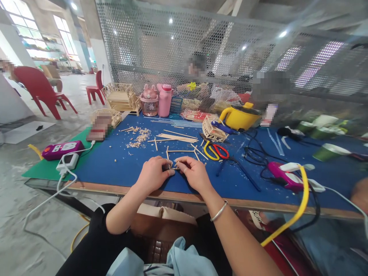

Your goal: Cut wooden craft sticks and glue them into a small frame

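Bare wooden sticks (182, 138) are looking matt and pale beside rough wood crumbs (141, 137), the worktop (97, 168) is showing a smooth, matt blue covering, the bangle (219, 211) is gleaming like polished metal, the yellow pot (239, 118) is shining glossily, and the perforated screen (129, 42) is looking metallic.

Bright white light comes from the windows (21, 17) on the left — little lamps (283, 34) glow up high too. A soft shadow lies under the left hand (153, 172). Things look stretched near the edges — the green cups (327, 152) are smeary.
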`<state>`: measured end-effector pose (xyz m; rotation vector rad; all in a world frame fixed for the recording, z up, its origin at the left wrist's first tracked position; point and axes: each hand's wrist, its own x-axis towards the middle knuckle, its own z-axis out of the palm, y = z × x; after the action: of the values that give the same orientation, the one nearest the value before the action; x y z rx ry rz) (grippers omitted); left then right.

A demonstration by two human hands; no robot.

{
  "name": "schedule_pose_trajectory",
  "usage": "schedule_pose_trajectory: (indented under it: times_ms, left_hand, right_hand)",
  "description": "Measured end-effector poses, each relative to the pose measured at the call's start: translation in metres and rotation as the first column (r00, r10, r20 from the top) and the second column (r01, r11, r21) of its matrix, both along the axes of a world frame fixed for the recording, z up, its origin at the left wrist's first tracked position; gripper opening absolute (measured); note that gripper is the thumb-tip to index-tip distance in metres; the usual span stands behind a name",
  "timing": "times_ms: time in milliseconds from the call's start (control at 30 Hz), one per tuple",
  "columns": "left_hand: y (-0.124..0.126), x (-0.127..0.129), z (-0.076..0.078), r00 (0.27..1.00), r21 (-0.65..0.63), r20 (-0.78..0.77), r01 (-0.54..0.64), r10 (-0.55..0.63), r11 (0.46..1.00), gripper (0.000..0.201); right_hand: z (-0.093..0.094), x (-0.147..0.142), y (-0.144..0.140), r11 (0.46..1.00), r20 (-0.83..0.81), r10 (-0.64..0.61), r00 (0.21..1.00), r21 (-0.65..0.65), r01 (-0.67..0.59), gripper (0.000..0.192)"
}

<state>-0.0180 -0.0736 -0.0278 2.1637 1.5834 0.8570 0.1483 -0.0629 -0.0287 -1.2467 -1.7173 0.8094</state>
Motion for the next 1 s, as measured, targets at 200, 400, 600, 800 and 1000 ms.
schedule_pose_trajectory:
  times_ms: [200,400,600,800,1000]
  left_hand:
    - [0.002,-0.001,0.000,0.999,-0.016,0.021,0.033,-0.033,0.999,0.015]
    - [0.004,-0.006,0.002,0.997,-0.055,0.010,0.079,-0.078,0.995,0.017]
    - [0.008,-0.007,0.001,0.997,-0.063,-0.010,0.075,-0.076,0.995,0.019]
    - [0.007,-0.005,0.000,0.996,-0.028,-0.060,0.069,-0.071,0.997,0.021]
    - [0.006,-0.004,-0.003,0.995,0.012,-0.070,0.066,-0.065,0.998,0.019]
  right_hand:
    - [-0.001,0.000,0.002,0.999,0.061,0.039,0.997,0.019,-0.040,0.020]
    - [-0.004,-0.003,0.004,0.996,0.126,0.061,0.990,0.052,-0.067,0.018]
    - [-0.007,-0.004,0.005,0.990,0.119,0.096,0.988,0.087,-0.107,0.017]
    - [-0.011,-0.004,0.004,0.998,0.048,0.051,0.998,0.046,-0.053,0.028]
    - [-0.011,-0.003,0.007,0.996,-0.003,-0.057,0.998,0.064,0.057,0.021]
